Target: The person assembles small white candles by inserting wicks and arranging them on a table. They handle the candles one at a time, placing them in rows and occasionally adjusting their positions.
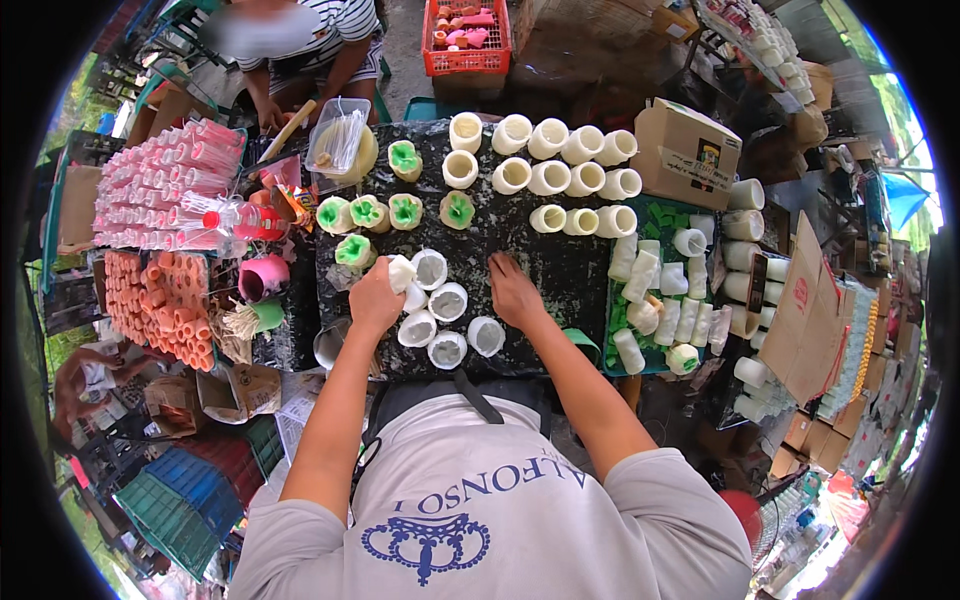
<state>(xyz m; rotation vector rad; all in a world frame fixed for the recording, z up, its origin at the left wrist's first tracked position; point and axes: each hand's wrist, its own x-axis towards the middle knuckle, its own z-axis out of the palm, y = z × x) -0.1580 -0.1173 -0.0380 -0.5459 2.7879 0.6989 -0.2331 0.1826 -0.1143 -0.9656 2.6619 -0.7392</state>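
My left hand [374, 298] is closed around a white cylindrical candle mould [401, 272], tilted over the dark marbled worktable [560, 270]. Several white moulds with pale filling [447, 301] lie clustered just to its right. My right hand [512, 290] rests flat on the table, fingers together, holding nothing, next to a white mould [486, 336]. Green-filled moulds [369, 212] stand farther back on the left, and rows of cream-coloured empty moulds [549, 177] stand at the back right.
A teal tray [615, 345] of white moulds sits at the right, beside cardboard boxes [686, 150]. Pink tubes [170, 185] and orange tubes [165, 305] are stacked at the left. Another person [300, 45] works across the table. A red crate [466, 38] stands behind.
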